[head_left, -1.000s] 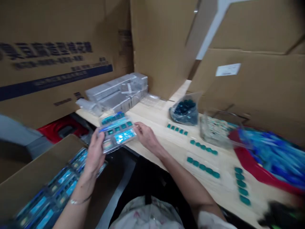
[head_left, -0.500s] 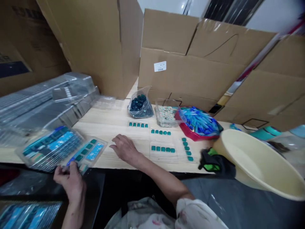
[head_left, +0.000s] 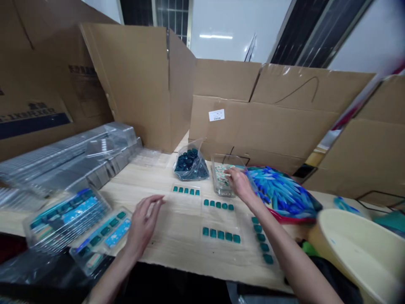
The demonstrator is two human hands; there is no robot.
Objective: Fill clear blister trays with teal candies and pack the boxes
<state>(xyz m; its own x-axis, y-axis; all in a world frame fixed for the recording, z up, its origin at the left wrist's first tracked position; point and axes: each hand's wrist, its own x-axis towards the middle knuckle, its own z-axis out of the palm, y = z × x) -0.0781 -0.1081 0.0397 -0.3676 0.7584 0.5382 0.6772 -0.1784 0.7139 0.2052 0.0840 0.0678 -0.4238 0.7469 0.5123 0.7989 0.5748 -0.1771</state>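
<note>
My right hand [head_left: 238,182] reaches into a clear plastic box [head_left: 224,192] of small white-and-green pieces [head_left: 220,172]. Its fingertips are drawn together at the pieces; whether one is between them is too small to see. Over the table, my left hand [head_left: 144,223] is open with its fingers stretched out, holding nothing. Just left of it lies a clear tray [head_left: 80,249] with teal squares, a light blue patterned strip and striped pieces. Several teal squares stand in rows in transparent trays: a back row [head_left: 186,191], a middle row [head_left: 218,204], a front row [head_left: 221,235] and a right-hand column [head_left: 262,240].
A bag of dark teal gems [head_left: 190,162] stands behind the rows. Blue pieces [head_left: 281,190] fill a red tray at right, near a cream basin [head_left: 363,249]. Filled clear trays [head_left: 66,219] are stacked at left, before more clear packaging [head_left: 72,156]. Cardboard [head_left: 253,131] walls the back.
My right hand has moved from the table's middle to the box of small pieces. My left hand has let go of the filled tray and moved right. The view has tilted up.
</note>
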